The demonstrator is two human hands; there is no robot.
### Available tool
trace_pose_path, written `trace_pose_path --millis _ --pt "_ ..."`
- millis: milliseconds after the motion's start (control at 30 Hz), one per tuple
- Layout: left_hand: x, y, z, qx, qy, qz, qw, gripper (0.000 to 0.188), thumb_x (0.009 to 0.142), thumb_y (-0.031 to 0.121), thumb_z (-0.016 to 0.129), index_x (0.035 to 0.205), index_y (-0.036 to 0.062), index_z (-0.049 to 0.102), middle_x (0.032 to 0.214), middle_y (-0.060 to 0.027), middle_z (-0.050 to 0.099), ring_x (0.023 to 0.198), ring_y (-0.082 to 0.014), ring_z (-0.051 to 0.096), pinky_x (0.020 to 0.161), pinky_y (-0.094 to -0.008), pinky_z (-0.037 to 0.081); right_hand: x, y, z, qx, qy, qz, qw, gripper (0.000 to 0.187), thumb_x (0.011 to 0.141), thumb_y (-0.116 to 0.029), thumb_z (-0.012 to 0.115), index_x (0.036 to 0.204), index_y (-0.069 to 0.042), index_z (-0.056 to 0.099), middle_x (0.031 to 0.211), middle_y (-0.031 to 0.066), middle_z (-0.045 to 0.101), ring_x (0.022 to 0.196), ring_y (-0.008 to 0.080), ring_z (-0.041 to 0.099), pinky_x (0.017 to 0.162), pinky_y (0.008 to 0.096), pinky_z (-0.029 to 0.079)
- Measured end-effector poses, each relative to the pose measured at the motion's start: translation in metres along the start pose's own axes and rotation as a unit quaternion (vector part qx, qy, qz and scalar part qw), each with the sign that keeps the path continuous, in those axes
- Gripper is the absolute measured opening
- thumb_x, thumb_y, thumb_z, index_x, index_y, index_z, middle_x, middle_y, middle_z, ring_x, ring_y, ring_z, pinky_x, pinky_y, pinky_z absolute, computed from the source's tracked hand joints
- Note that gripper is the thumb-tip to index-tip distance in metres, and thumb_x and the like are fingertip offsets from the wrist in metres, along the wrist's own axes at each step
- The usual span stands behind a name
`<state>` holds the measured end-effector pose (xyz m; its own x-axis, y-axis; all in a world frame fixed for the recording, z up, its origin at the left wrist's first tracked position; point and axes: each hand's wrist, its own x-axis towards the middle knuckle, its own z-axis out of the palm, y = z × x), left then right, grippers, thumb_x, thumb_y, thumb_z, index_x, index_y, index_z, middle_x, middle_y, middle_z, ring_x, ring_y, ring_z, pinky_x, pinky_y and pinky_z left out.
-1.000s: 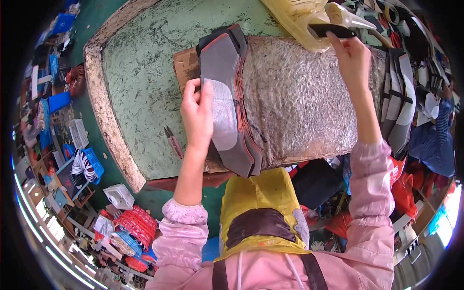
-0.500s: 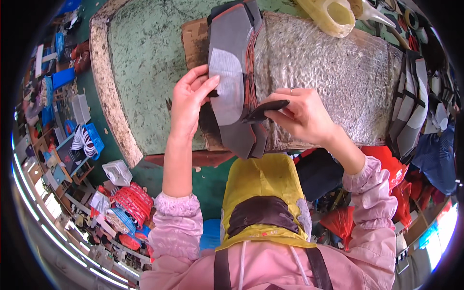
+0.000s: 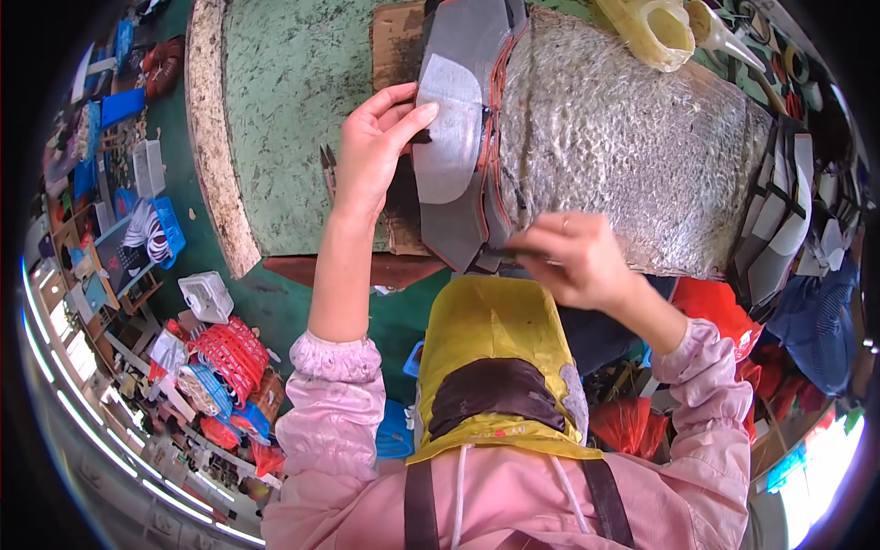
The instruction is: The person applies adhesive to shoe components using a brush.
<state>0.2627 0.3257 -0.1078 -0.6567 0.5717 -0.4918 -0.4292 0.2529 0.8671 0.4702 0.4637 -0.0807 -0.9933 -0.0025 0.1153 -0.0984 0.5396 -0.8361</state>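
Right hand (image 3: pixel 576 261) has come back from the far side, fingers pinched, apparently on a dark strip, at the grey stack (image 3: pixel 458 137) on the surface (image 3: pixel 293 101). Left hand (image 3: pixel 376 147), fingers flat, presses the stack.

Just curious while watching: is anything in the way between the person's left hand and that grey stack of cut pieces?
Nothing visible. The left hand already rests its fingertips on the pale top piece of the grey stack; the right hand touches the stack's near end.
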Motion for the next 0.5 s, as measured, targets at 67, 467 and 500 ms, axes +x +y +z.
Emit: trace_pose_path --millis 67,467,500 --pt "0.001 0.001 0.000 0.007 -0.007 -0.001 1.000 0.038 0.080 0.015 0.072 0.114 0.0017 0.059 0.090 -0.0010 0.068 0.079 -0.0042 0.061 0.066 -0.0180 0.045 -0.004 0.002 0.006 -0.016 0.055 0.010 0.998 0.027 0.063 -0.008 0.065 0.090 -0.010 0.063 0.076 0.0060 0.056 0.065 0.0273 0.058 0.056 0.0378 0.047" --pt "0.006 0.015 -0.013 -0.070 -0.058 -0.099 0.991 0.060 0.095 0.050 0.038 0.120 -0.0013 0.055 0.099 -0.0082 0.066 0.086 -0.0137 0.063 0.075 -0.0283 0.050 0.106 0.036 -0.041 -0.256 0.299 0.155 0.906 0.013 0.083 -0.019 0.064 0.093 -0.012 0.068 0.064 0.0063 0.059 0.054 0.0235 0.058 0.049 0.0327 0.045" --pt "0.007 0.017 -0.014 -0.072 -0.065 -0.108 0.989 0.065 0.094 0.053 0.035 0.122 -0.0017 0.055 0.099 -0.0090 0.066 0.085 -0.0155 0.063 0.074 -0.0294 0.050 0.104 0.041 -0.037 -0.201 0.304 0.060 0.929 0.017 0.082 -0.014 0.062 0.098 -0.018 0.068 0.076 0.0054 0.063 0.060 0.0278 0.061 0.052 0.0358 0.048"
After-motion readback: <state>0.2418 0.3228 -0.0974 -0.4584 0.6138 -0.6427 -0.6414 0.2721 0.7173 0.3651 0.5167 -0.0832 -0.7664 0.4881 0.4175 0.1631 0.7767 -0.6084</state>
